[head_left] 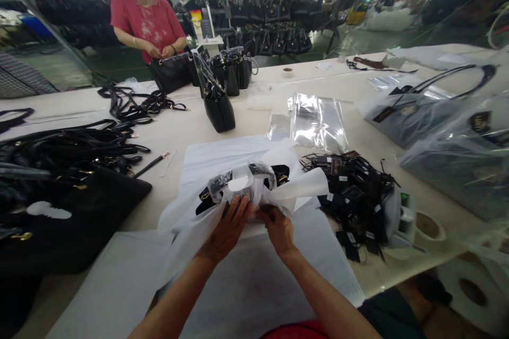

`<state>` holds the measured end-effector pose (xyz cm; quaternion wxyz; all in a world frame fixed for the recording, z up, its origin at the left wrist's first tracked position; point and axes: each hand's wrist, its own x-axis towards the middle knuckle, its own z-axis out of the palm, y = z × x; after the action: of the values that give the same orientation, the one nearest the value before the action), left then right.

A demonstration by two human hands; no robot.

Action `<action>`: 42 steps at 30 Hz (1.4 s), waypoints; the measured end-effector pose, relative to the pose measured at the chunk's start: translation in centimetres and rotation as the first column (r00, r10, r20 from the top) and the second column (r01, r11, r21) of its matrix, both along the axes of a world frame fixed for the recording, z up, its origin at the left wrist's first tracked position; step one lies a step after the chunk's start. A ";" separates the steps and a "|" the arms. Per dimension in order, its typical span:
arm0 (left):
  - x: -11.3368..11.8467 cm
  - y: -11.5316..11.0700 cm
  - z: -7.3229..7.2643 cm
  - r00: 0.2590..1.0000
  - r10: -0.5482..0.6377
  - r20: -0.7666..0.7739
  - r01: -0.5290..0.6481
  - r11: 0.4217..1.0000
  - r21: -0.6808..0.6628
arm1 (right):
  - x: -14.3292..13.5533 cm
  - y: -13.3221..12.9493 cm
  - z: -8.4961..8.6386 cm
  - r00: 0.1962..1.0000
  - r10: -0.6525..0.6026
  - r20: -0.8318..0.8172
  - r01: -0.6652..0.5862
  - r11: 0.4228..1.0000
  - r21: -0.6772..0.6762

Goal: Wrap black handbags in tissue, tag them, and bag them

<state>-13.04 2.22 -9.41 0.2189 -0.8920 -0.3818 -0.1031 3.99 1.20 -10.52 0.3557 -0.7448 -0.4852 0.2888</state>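
A black handbag [204,202] stands in front of me on white tissue paper [222,151], with the paper drawn up around it. Its handles [262,169] are covered in clear plastic, and much of its body is hidden. My left hand [228,225] rests on the wrapped bag, fingers stretched out over the paper. Close to it on the right, my right hand [278,229] has its fingers curled in at the paper's edge and seems to pinch it. A loose flap of paper sticks out above the right hand.
Black straps [79,143] and a large black bag [87,217] lie at left. Black tags [353,196], a tape roll [429,225] and plastic-covered bags [457,153] are at right. Clear plastic sleeves [318,122] lie beyond. Across the table, a person [147,26] handles a black bag [170,73].
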 end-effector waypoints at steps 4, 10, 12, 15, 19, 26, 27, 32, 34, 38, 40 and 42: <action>-0.1 0.2 -0.3 1.000 -0.002 0.023 0.002 1.000 0.005 | -0.7 -1.2 0.4 0.966 0.243 -0.085 -0.227 0.959 0.170; -0.3 -1.1 1.1 0.990 -0.071 0.121 0.069 0.997 0.018 | 1.4 -2.2 -1.4 0.916 0.298 -0.270 -0.314 0.949 -0.017; -0.8 -2.5 2.2 0.981 -0.047 0.189 0.034 0.997 0.074 | 3.3 -3.7 -2.2 0.911 0.305 -0.277 -0.327 0.945 -0.035; -1.8 -3.6 5.1 0.937 0.136 0.322 -0.205 0.959 0.194 | 6.0 -6.0 -2.7 0.920 0.279 -0.274 -0.304 0.951 -0.052; -1.3 -0.7 11.0 0.804 0.256 0.537 -0.320 0.947 0.028 | 7.3 -6.8 -2.3 0.915 0.310 -0.259 -0.326 0.945 -0.024; 3.8 6.0 17.5 0.459 0.396 0.795 0.153 0.846 -0.510 | 5.9 -6.3 -1.7 0.878 0.438 -0.194 -0.441 0.897 0.030; 4.2 6.1 17.9 0.386 0.420 0.821 0.209 0.828 -0.521 | 6.1 -6.6 -1.9 0.875 0.450 -0.180 -0.450 0.892 0.041; 5.0 5.3 19.8 0.217 0.447 0.868 0.279 0.823 -0.494 | 8.7 -8.3 -2.9 0.892 0.428 -0.145 -0.427 0.903 0.041; 5.1 4.9 20.1 0.215 0.451 0.866 0.284 0.820 -0.497 | 9.7 -8.8 -3.3 0.898 0.412 -0.153 -0.414 0.910 0.025; 5.2 4.2 19.5 0.336 0.479 0.811 0.334 0.744 -0.579 | 10.5 -9.4 -3.8 0.893 0.421 -0.161 -0.429 0.903 -0.018; 5.1 4.0 19.3 0.423 0.473 0.773 0.314 0.723 -0.615 | 10.5 -9.4 -4.2 0.873 0.459 -0.164 -0.471 0.881 -0.042; 4.6 3.4 19.4 0.494 0.433 0.754 0.261 0.753 -0.604 | 10.3 -9.3 -4.5 0.840 0.514 -0.174 -0.531 0.845 -0.068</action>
<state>-8.43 5.67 9.94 -0.3217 -0.7098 -0.4957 -0.3834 14.29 -8.10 -15.05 0.2558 -0.5792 -0.6250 0.4566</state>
